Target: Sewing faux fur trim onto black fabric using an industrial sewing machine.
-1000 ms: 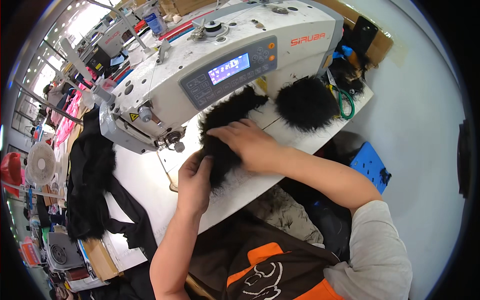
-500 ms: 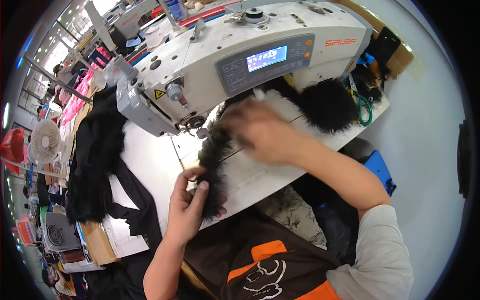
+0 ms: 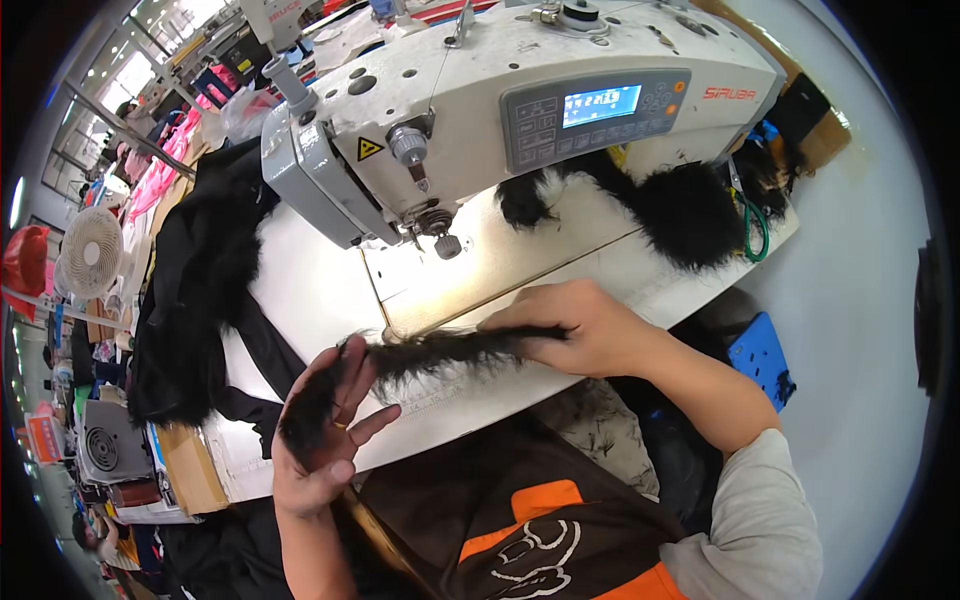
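A narrow strip of black fur (image 3: pixel 445 350) stretches between my two hands, in front of the sewing machine (image 3: pixel 430 110) and above its table. My right hand (image 3: pixel 595 330) pinches the strip's right end between thumb and fingers. At the other end, the strip drapes across the palm and fingers of my left hand (image 3: pixel 340 445), which is open with its fingers apart. Needle and presser foot (image 3: pixel 420 235) stand behind the strip, apart from it. Under the machine arm lies another black fur piece (image 3: pixel 525 200) with a whitish patch.
A round black fur piece (image 3: pixel 690 215) and green-handled scissors (image 3: pixel 752 225) lie at the table's right end. Black fur-trimmed fabric (image 3: pixel 200 290) is heaped on the left. A cardboard piece (image 3: pixel 190 470) sits at the left front edge, and a blue object (image 3: pixel 762 355) is below the table's right side.
The fur strip has come away from the needle area toward me and now runs sideways. My right hand moved nearer and grips its end. My left hand's fingers have spread.
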`<state>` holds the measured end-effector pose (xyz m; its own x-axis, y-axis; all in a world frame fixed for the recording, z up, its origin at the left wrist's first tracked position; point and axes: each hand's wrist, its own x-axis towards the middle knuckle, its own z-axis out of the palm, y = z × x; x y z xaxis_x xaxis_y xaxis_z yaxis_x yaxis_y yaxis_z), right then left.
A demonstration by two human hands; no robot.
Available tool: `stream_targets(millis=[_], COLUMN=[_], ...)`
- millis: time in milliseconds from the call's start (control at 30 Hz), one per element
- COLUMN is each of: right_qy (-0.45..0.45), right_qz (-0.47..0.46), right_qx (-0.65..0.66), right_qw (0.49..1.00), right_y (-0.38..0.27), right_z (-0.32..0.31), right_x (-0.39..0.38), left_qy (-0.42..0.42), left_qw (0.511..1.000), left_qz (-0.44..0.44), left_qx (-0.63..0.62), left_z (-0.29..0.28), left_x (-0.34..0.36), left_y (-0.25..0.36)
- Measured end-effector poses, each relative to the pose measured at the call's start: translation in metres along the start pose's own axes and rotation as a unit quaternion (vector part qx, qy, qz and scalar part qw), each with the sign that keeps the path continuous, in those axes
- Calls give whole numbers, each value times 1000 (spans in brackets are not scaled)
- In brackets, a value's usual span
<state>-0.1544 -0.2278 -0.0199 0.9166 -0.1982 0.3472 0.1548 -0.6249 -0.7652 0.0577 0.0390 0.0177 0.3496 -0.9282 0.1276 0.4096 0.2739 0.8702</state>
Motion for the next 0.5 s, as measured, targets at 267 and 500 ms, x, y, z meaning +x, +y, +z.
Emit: stream_targets(millis=[267, 500], right_qy=[258, 345], right_qz=[213, 206], right_qx=[593, 724], right_qw=[733, 561], right_y=[-33, -31], right_z=[49, 62], right_x=[6, 20], left_qy=[247, 236], left_qw=[950, 949], left_qz=[-133, -69], left_qx=[136, 199], left_z=[-20, -16], left_x=[-5, 6], left_y=[-18, -18])
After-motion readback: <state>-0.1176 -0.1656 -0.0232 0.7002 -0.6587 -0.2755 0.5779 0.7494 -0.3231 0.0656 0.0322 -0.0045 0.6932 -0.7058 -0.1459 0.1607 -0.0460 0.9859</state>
